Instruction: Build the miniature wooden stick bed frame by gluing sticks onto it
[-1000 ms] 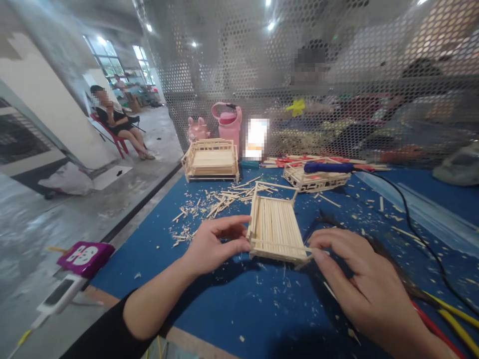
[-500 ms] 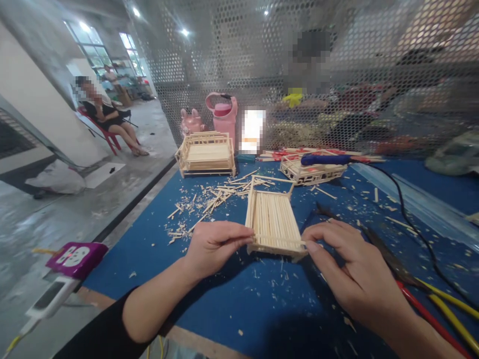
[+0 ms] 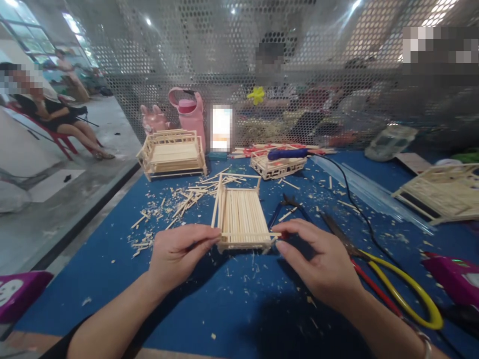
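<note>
A perforated metal screen (image 3: 209,55) stands behind the blue table (image 3: 194,319), as seen from where I stand in the room. At the table's middle, between its near and far edges, lies a stick frame (image 3: 245,212) with a slatted floor; a thin stick (image 3: 247,234) spans its near end. The left hand (image 3: 177,254) pinches the stick's left end at the frame's near left corner. The right hand (image 3: 318,259) has thumb and forefinger about the right end, which overhangs the near right corner; whether they are closed on it I cannot tell. The step in hand appears to be one of aligning this crosspiece. The next move would seem to call for levelling the stick against both near corners and steadying it without bending the light frame. Toward the table's far left corner stands a bench-shaped model (image 3: 174,152); at the far edge, a blue-handled corded tool (image 3: 290,154) rests on a smaller stick model (image 3: 282,169). Stick scraps (image 3: 190,199) lie toward the left edge; pliers (image 3: 290,201) and shears (image 3: 339,236) lie beyond and beside the right hand
</note>
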`<state>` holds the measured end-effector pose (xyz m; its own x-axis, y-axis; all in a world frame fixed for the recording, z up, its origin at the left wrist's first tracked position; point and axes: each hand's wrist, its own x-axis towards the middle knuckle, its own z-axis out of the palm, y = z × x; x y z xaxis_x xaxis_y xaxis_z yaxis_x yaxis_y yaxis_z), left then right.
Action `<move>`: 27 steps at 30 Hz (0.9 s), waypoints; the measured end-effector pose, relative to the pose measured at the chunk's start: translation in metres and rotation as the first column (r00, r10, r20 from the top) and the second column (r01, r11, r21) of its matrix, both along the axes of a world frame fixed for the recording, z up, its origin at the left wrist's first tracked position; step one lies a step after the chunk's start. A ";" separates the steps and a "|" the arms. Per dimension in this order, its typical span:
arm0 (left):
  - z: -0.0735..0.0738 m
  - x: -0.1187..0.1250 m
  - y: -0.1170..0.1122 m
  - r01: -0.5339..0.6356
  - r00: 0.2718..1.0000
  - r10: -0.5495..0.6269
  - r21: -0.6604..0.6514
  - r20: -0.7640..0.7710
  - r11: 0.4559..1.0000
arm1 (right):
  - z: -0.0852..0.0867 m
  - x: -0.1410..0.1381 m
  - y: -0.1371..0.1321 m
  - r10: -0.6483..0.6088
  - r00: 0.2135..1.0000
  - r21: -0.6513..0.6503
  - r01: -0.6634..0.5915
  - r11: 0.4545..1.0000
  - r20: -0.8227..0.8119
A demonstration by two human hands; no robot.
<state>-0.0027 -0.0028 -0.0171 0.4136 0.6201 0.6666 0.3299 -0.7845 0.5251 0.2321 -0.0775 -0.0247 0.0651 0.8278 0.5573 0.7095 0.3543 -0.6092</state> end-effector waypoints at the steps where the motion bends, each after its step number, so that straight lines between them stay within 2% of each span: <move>1: 0.000 0.000 0.000 -0.002 1.000 0.002 0.007 0.002 1.000 | 0.001 -0.001 0.000 0.003 1.000 0.001 -0.003 1.000 -0.009; 7: -0.001 0.003 -0.005 0.012 1.000 -0.012 -0.028 0.005 1.000 | 0.001 -0.002 -0.005 -0.018 1.000 0.039 0.019 0.999 -0.010; 15: -0.008 0.004 -0.010 0.021 0.997 -0.019 -0.034 0.073 0.999 | -0.006 0.004 -0.007 -0.071 0.992 0.145 0.056 0.988 0.101; 20: -0.014 0.002 -0.008 0.062 0.990 -0.045 -0.126 0.134 0.990 | -0.004 0.008 -0.005 -0.062 0.986 0.213 0.028 0.977 0.156; 27: -0.012 0.003 -0.008 0.096 0.984 -0.053 -0.260 0.168 0.961 | -0.008 0.010 -0.004 -0.001 0.991 0.251 -0.034 0.967 0.135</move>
<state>0.0000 -0.0111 -0.0293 0.3687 0.7551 0.5421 0.1719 -0.6285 0.7586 0.2425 -0.0814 -0.0325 -0.0361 0.6599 0.7505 0.7707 0.4965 -0.3995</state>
